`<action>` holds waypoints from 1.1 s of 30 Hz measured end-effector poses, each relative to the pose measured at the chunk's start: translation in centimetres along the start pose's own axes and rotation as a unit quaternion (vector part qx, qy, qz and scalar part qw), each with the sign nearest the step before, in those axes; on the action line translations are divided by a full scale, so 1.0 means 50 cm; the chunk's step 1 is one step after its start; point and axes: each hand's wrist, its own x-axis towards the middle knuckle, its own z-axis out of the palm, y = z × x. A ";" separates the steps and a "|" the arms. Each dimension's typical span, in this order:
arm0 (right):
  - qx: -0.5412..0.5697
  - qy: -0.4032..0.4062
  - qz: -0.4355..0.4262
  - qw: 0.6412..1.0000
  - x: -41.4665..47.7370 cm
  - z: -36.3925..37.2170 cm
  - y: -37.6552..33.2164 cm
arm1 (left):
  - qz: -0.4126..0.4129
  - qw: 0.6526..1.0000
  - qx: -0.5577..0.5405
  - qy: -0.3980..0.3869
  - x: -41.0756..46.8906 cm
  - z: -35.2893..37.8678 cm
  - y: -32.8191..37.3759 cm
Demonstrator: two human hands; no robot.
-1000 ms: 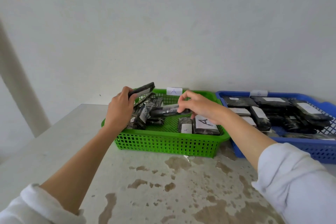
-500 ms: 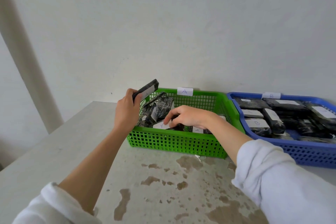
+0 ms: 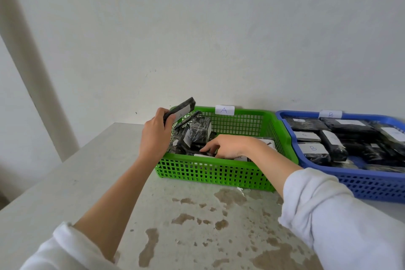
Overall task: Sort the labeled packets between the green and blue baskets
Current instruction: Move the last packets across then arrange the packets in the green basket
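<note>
A green basket (image 3: 210, 173) tagged A (image 3: 224, 110) stands on the table, with a blue basket (image 3: 361, 184) tagged B (image 3: 330, 114) touching its right side. Both hold black wrapped packets with white labels. My left hand (image 3: 153, 138) grips one black packet marked A (image 3: 182, 109), tilted upward above the green basket's left rim. My right hand (image 3: 228, 146) is down inside the green basket, fingers spread flat on the packets (image 3: 198, 133) there, holding nothing that I can see. Packets marked B (image 3: 313, 149) fill the blue basket.
The baskets sit at the back of a stained grey table (image 3: 87, 182), close to a white wall (image 3: 219, 39). A pale pillar (image 3: 32, 61) rises at the left. The table's left edge runs diagonally toward me.
My right hand carried a black packet down into the green basket and now rests flat on the pile. My left hand has kept its packet raised. The view has shifted left.
</note>
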 end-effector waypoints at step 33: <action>-0.003 0.172 0.113 0.979 -0.035 -0.039 0.085 | -0.111 0.963 0.238 -0.061 0.015 -0.029 -0.041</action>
